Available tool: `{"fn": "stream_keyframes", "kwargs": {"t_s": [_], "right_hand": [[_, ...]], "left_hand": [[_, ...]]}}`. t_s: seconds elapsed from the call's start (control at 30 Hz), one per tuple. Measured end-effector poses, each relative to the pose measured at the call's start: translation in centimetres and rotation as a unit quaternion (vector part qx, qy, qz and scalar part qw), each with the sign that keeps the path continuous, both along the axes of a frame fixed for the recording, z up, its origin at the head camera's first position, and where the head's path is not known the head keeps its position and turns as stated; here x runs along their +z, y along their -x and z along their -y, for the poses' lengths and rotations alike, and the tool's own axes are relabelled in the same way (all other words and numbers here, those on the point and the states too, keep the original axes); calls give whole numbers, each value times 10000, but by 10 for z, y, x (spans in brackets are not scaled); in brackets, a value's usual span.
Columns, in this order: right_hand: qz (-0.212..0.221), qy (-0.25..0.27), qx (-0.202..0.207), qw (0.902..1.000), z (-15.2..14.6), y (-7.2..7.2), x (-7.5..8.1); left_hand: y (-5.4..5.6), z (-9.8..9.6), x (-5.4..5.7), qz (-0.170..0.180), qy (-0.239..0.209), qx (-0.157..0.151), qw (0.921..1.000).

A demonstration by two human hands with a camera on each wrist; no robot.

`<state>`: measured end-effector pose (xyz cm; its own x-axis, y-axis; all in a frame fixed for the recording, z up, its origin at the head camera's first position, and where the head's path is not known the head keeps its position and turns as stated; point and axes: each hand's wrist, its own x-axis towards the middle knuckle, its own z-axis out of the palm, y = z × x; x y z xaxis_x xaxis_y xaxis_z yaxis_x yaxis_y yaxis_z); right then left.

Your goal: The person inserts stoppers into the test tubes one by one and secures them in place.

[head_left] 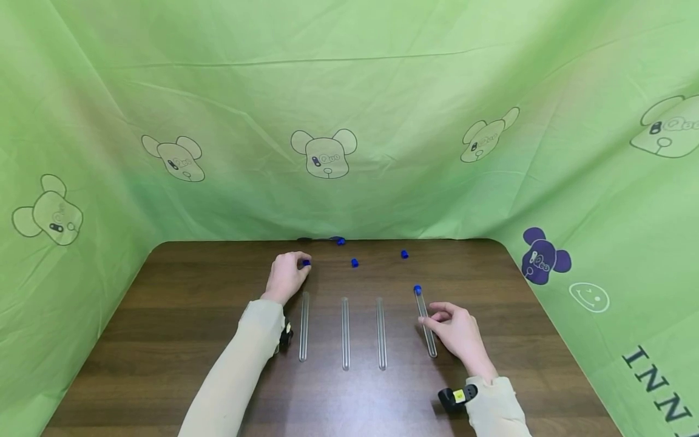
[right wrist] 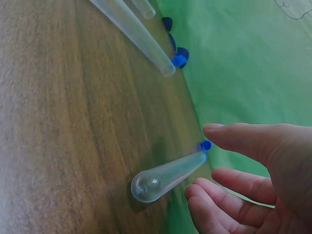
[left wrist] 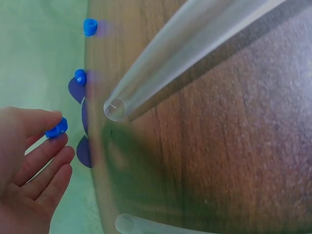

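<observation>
Between thumb and index finger my left hand (head_left: 286, 276) pinches a small blue cap (left wrist: 57, 128), held toward the back of the table. My right hand (head_left: 459, 334) is beside the rightmost clear test tube (head_left: 427, 328), thumb and fingers apart around its side without a visible grip. That tube lies on the table with a blue cap (head_left: 417, 290) on its far end. Three test tubes without caps lie to its left: one on the left (head_left: 304, 328), one in the middle (head_left: 345, 334) and another (head_left: 381, 334) right of that.
Loose blue caps lie toward the back, one behind the middle tubes (head_left: 355, 263), one farther right (head_left: 405, 254) and one by the back edge (head_left: 341, 241). A green printed cloth (head_left: 322, 206) hangs around the brown wooden table (head_left: 164, 315).
</observation>
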<state>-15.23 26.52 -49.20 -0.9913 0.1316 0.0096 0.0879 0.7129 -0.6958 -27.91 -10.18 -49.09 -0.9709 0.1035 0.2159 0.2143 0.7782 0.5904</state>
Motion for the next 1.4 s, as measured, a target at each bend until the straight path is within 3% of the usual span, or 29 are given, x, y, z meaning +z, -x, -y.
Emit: {"fn": "stream_keyframes", "kwargs": {"t_s": [0.57, 0.77, 1.4], "right_hand": [[-286, 394, 43, 9988, 14, 3, 15], [-209, 509, 83, 9984, 22, 4, 17], [-9, 586, 327, 9977, 41, 6, 10]], "left_hand": [[-6, -3, 4, -161, -308, -73, 9994], [-10, -4, 3, -180, -294, -77, 9994], [-24, -10, 5, -371, -552, -223, 9975]]}}
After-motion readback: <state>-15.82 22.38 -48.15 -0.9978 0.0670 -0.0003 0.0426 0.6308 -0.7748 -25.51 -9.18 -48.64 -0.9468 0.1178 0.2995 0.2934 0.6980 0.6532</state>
